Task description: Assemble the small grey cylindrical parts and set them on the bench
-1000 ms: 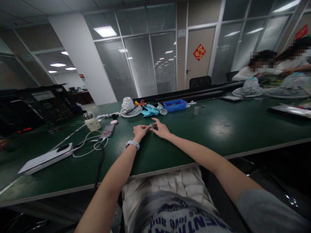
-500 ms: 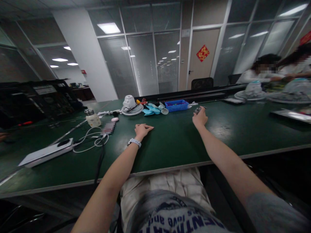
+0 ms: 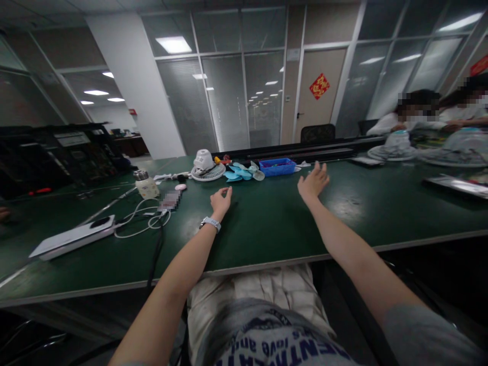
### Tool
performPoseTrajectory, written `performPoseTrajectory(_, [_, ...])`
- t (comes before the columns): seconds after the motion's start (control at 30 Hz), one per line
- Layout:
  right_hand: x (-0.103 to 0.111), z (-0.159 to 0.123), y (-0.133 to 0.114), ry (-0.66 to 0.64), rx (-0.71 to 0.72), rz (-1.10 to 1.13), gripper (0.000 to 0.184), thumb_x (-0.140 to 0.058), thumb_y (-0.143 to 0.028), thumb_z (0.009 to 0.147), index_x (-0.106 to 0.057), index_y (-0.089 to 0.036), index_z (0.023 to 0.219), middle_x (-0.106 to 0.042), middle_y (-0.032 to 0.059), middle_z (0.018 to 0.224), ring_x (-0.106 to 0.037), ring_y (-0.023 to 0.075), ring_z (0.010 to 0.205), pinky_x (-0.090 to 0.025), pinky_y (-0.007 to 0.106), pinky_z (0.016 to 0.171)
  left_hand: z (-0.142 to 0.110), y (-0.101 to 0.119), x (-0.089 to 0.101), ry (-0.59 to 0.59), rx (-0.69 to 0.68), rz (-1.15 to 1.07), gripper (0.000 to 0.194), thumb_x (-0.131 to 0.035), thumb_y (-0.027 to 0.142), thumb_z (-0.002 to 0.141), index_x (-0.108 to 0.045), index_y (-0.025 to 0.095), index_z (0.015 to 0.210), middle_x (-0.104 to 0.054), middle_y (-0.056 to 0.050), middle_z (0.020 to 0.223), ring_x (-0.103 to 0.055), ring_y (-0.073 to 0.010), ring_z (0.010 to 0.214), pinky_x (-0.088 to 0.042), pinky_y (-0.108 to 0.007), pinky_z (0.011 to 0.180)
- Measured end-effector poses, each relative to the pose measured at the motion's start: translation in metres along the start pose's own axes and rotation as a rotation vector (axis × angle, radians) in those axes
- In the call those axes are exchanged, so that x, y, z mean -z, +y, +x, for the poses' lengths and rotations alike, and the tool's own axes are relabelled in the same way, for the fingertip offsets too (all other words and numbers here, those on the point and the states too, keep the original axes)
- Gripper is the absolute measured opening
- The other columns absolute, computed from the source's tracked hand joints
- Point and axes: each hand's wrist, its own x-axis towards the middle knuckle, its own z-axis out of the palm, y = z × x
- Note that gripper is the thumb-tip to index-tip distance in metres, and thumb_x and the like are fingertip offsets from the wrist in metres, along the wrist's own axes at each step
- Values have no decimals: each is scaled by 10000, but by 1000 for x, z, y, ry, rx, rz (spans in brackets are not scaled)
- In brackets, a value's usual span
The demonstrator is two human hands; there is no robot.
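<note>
My right hand (image 3: 313, 183) is over the green table (image 3: 263, 229), just right of a blue basket (image 3: 277, 166) with small items in it. Its fingers are spread, and I see nothing held in them. My left hand (image 3: 221, 201), with a watch (image 3: 211, 222) on the wrist, has its fingers loosely bent and holds nothing visible. Light-blue fan blades (image 3: 239, 173) lie beyond it. To their left, a white fan motor housing (image 3: 203, 160) sits on a round white grille (image 3: 209, 174).
On the left stand a patterned bottle (image 3: 147, 186) and a white power bank-like box (image 3: 76, 236) with cables. A pink oval item (image 3: 180, 187) lies nearby. Two people sit at the far right behind more fan parts (image 3: 398, 147). A silver tray-like item (image 3: 457, 186) lies there.
My right hand has opened; the small grey object in it earlier no longer shows. My left hand has risen slightly, its fingers turning upward from the tabletop.
</note>
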Motion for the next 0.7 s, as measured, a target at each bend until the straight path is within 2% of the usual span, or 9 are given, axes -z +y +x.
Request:
performPoseTrajectory(0.07, [-4,-18,-29,-130,259,74,562,-535,-207,877,-375,-121,1409,-292,220,1498,-296,330,1363,-193,521,1110,3,-1,1,65,80,-6,428,-440,514,888,-679,207,1066,-698,-123,1068,-566,-283,1082,-400,-402,945])
performPoseTrajectory(0.17, [-15,-58,-74,-459,585,225,418,-553,-263,892,-543,-203,1305,-446,151,1432,-408,301,1320,-291,508,1090,5,-4,2,98,147,-22,347,-432,436,901,-657,204,1029,-698,-128,1057,-594,-271,1047,-422,-386,913])
performPoseTrajectory(0.27, [-31,-94,-105,-698,748,307,366,-572,-303,894,-614,-246,1252,-474,101,1435,-443,278,1316,-341,474,1085,5,-5,2,91,136,-5,325,-434,412,899,-648,195,1011,-699,-138,1051,-606,-269,1037,-426,-381,904])
performPoseTrajectory(0.37, [-46,-111,-118,-850,785,370,336,-561,-280,904,-642,-260,1230,-546,56,1373,-520,240,1255,-401,412,1060,4,-3,1,77,124,19,327,-437,401,896,-642,185,1030,-697,-149,1056,-608,-277,1041,-424,-390,903])
performPoseTrajectory(0.47, [-57,-115,-122,-874,701,376,278,-569,-240,895,-699,-294,1135,-684,8,1171,-627,228,1111,-470,384,990,3,-3,1,68,118,31,321,-436,391,895,-641,185,1031,-694,-152,1067,-603,-285,1051,-421,-402,906])
performPoseTrajectory(0.57, [-58,-111,-126,-827,640,349,257,-602,-202,864,-735,-331,1041,-732,-24,1032,-671,220,1005,-501,356,931,3,-4,1,66,109,37,307,-442,386,892,-643,188,1012,-696,-147,1068,-600,-283,1053,-421,-398,909])
performPoseTrajectory(0.63, [-52,-101,-123,-759,652,317,281,-579,-181,871,-734,-335,1046,-730,-26,1040,-668,213,993,-499,342,912,3,-5,1,65,104,33,295,-446,387,891,-644,196,996,-700,-136,1055,-606,-272,1036,-427,-384,902])
performPoseTrajectory(0.7, [-42,-80,-112,-621,655,265,315,-517,-163,896,-729,-315,1072,-722,-6,1070,-657,216,997,-482,348,908,4,-6,0,64,99,28,283,-447,390,890,-644,209,979,-704,-122,1038,-613,-261,1015,-436,-375,889])
